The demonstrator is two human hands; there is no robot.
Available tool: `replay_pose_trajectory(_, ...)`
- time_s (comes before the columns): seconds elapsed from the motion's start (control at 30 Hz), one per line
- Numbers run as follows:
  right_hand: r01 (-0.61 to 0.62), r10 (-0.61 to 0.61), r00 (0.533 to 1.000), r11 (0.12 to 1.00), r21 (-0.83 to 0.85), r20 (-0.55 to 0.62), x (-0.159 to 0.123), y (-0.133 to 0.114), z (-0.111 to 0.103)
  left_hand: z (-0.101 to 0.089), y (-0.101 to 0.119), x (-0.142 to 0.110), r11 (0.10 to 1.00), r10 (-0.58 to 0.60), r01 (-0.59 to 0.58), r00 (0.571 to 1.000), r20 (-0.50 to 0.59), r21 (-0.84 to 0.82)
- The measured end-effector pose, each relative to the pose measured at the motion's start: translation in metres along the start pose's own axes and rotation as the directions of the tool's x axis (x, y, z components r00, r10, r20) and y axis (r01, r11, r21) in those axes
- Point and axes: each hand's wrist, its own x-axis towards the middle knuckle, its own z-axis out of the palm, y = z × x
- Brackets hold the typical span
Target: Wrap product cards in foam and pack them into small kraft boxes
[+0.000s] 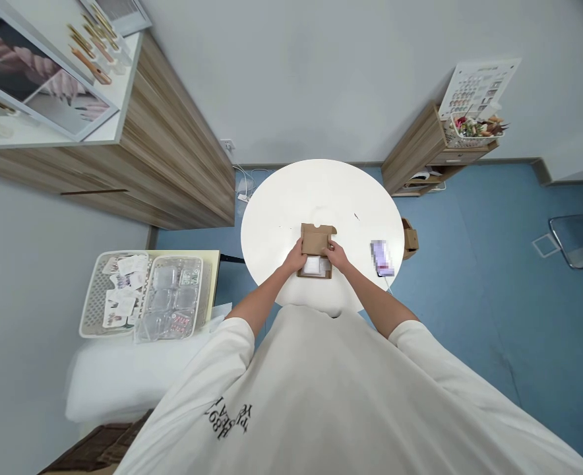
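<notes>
Left hand [297, 257] and right hand [336, 255] grip opposite sides of the open box [316, 241], white packets [314, 266] inside it, nearest the wearer. Under both hands stretches the white bench [321, 191]; right of them lies a purple phone [382, 258].

Left arm [259, 300]: bare below the elbow, reaching forward and slanting inward to the right.
Right arm [378, 300]: bare below the elbow, reaching forward and slanting inward to the left.
Left hand [296, 257]: turned inward, fingers bent in a grip, partly hidden.
Right hand [336, 254]: turned inward, thumb reaching toward the left hand, other fingers bent and mostly hidden, also gripping.
Spacing: hands near each other, apart, roughly level, in front of the torso [341, 382].
</notes>
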Motion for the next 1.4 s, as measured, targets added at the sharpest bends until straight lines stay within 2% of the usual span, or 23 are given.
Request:
replay_pose_trajectory(0.2, -0.078, 0.082, 0.995, 0.995, 0.06, -0.064, 0.007, 0.014, -0.002, -0.001, -0.014, -0.002, 0.973, 0.012, -0.032, 0.996, 0.087, 0.228)
replay_pose_trajectory(0.3, -0.134, 0.144, 0.982, 0.988, 0.082, -0.12, 0.01, 0.018, -0.003, 0.001, -0.021, -0.001, 0.975, 0.021, -0.038, 0.997, 0.081, 0.218)
replay_pose_trajectory(0.47, -0.128, 0.129, 0.992, 0.988, 0.09, -0.013, 0.012, 0.028, -0.004, 0.009, -0.026, 0.002, 0.982, 0.062, -0.076, 0.995, 0.084, 0.171)
replay_pose_trajectory(0.57, -0.133, 0.134, 0.991, 0.989, 0.06, -0.004, 0.013, 0.033, -0.005, 0.013, -0.026, 0.003, 0.985, 0.083, -0.095, 0.993, 0.089, 0.143)
replay_pose_trajectory(0.73, -0.106, 0.108, 0.993, 0.994, 0.039, -0.047, 0.015, 0.04, -0.005, 0.017, -0.024, 0.002, 0.994, -0.007, 0.008, 1.0, -0.002, 0.113)
replay_pose_trajectory(0.9, -0.179, 0.188, 0.977, 0.979, 0.098, -0.097, 0.014, 0.046, -0.003, 0.021, -0.027, -0.002, 0.992, -0.093, 0.093, 0.996, -0.005, 0.089)
replay_pose_trajectory(1.0, -0.2, 0.213, 0.974, 0.969, 0.142, -0.078, 0.014, 0.047, -0.001, 0.025, -0.033, -0.003, 0.989, -0.145, 0.144, 0.989, 0.018, 0.041)
replay_pose_trajectory(1.13, -0.216, 0.228, 0.971, 0.965, 0.147, -0.07, 0.013, 0.046, 0.0, 0.027, -0.039, -0.001, 0.981, -0.195, 0.194, 0.981, -0.023, -0.016)
replay_pose_trajectory(1.23, -0.218, 0.235, 0.969, 0.958, 0.184, -0.078, 0.012, 0.043, 0.0, 0.026, -0.044, 0.001, 0.975, -0.217, 0.216, 0.976, -0.014, -0.051)
replay_pose_trajectory(1.4, -0.281, 0.294, 0.956, 0.923, 0.261, -0.01, 0.006, 0.04, -0.002, 0.023, -0.046, -0.001, 0.952, -0.274, 0.272, 0.962, 0.005, -0.143)
